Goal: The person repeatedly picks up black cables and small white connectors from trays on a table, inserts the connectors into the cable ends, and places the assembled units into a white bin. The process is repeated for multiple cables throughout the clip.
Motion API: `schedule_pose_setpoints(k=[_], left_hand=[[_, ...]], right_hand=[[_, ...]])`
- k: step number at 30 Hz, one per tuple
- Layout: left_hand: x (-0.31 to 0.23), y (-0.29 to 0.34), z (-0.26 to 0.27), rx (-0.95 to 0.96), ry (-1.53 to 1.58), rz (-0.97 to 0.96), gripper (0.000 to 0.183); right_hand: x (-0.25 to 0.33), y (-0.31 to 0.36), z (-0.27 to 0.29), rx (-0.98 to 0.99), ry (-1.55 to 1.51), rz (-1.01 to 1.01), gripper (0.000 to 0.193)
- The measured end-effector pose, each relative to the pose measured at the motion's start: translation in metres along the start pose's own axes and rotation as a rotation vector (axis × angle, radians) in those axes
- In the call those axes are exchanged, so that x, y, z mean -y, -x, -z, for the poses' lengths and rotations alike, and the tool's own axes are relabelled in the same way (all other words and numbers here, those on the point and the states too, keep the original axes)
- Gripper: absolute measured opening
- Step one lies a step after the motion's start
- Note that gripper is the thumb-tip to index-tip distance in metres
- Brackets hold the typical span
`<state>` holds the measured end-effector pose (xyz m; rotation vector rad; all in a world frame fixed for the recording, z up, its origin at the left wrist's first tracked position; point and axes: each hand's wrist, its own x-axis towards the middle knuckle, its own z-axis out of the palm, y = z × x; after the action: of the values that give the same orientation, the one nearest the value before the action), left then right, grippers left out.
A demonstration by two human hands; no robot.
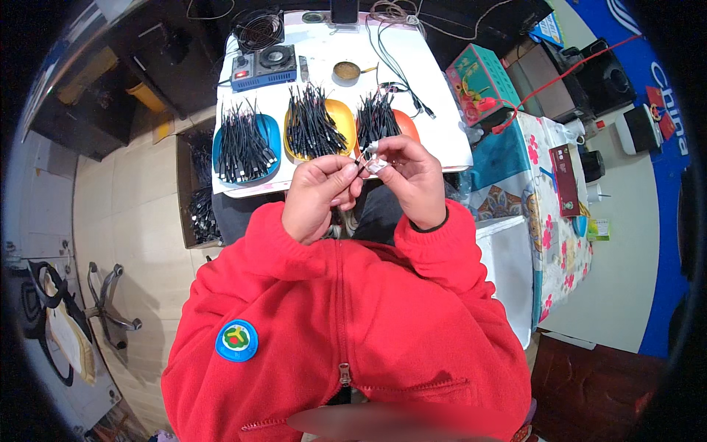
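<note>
My left hand (322, 193) pinches a short black cable (359, 163) by its end, with thin wire showing at the tip. Close against it, my right hand (414, 179) has thumb and forefinger closed at the same wire end. White wrapping or scraps (377, 165) cover the right fingertips; I cannot tell which. Just beyond the hands, bundles of short black cables fill a blue plate (274, 127), a yellow plate (342, 118) and an orange-red plate (406, 127).
On the white table (317, 70) stand a blue box with a red switch (263, 68) and a small round tin (346, 72). Loose cables (394, 59) trail at the back right. A carton of cables (193, 195) is at lower left; a floral-covered table (549, 243) stands right.
</note>
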<state>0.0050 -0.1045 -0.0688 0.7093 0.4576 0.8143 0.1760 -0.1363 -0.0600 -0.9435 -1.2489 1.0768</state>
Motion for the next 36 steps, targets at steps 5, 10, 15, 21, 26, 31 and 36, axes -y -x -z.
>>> schedule_pose_setpoints(k=[5, 10, 15, 21, 26, 31, 36], left_hand=[[0.001, -0.001, 0.003, 0.016, 0.026, 0.015, 0.016], [0.011, 0.000, 0.001, -0.095, -0.390, -0.285, 0.015], [0.011, 0.000, 0.002, -0.084, -0.400, -0.320, 0.014], [0.004, -0.002, 0.013, 0.079, 0.086, 0.024, 0.014], [0.004, -0.004, 0.018, 0.144, 0.061, 0.070, 0.016], [0.002, -0.002, 0.021, 0.155, -0.495, -0.029, 0.019], [0.008, -0.007, 0.025, 0.122, -0.682, -0.180, 0.014]], right_hand=[[-0.001, -0.002, 0.004, 0.010, 0.115, 0.096, 0.016], [0.008, 0.004, -0.001, -0.057, 0.340, 0.048, 0.016], [0.004, 0.005, -0.011, -0.141, 0.255, -0.004, 0.013], [-0.007, 0.004, -0.009, -0.034, -0.437, -0.335, 0.016], [0.000, 0.004, -0.006, -0.038, -0.238, -0.291, 0.021], [-0.003, -0.002, 0.010, 0.117, -0.465, -0.515, 0.018], [-0.021, -0.010, 0.033, 0.249, -0.412, -0.665, 0.015]])
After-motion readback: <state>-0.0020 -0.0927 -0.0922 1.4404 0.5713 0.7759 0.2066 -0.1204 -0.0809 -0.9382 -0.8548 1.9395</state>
